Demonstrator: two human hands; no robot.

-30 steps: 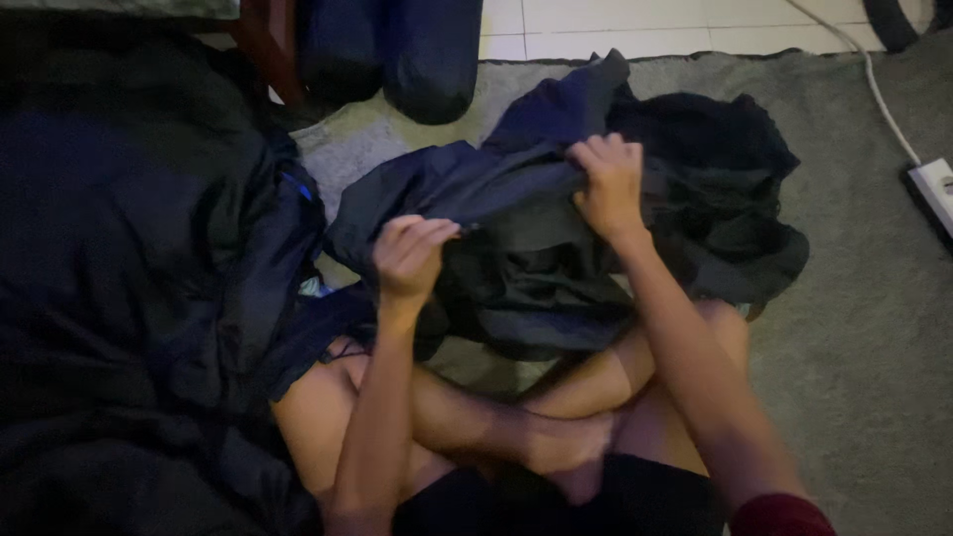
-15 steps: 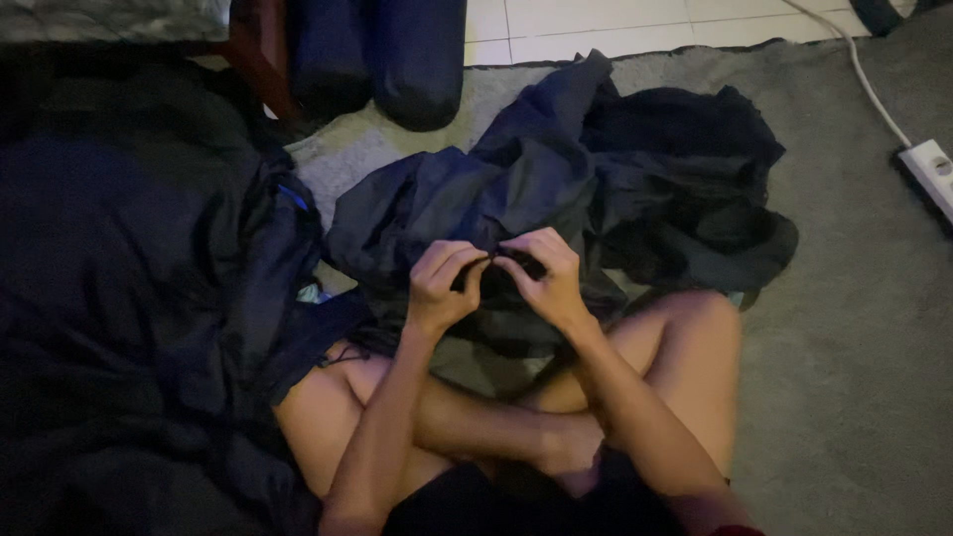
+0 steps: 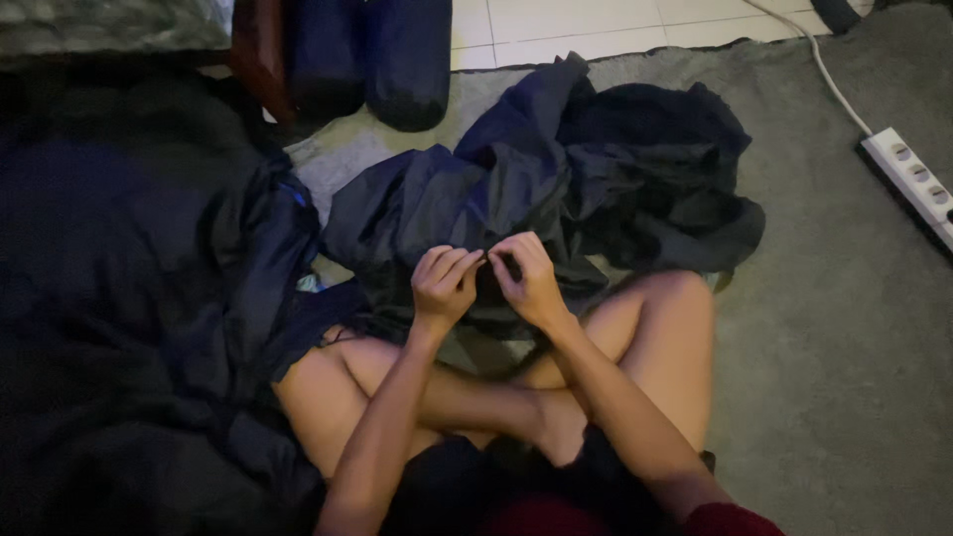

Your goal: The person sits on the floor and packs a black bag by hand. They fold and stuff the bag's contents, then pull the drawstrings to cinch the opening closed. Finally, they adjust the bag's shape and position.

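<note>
Two bare hands are meeting over a crumpled dark garment point(image 3: 516, 189), seen from the head camera above crossed bare legs. Along the left edge, a heap of dark blue fabric point(image 3: 129, 298) is lying across the floor, and behind it two rolled dark blue bundles point(image 3: 372, 55) are standing beside a reddish-brown upright piece point(image 3: 260, 50). Moving toward the middle, the left hand point(image 3: 444, 288) is curling its fingers shut, pinching a fold of the garment near its front edge. Just beside it, almost touching, the right hand point(image 3: 528, 283) is pinching the same fold, fingers closed on the cloth. The garment is lying bunched on the grey carpet point(image 3: 834, 328), just beyond the knees. Farther right, a white power strip point(image 3: 911, 181) is resting on the carpet, its white cable point(image 3: 804, 45) running toward the tiled floor point(image 3: 596, 25).
</note>
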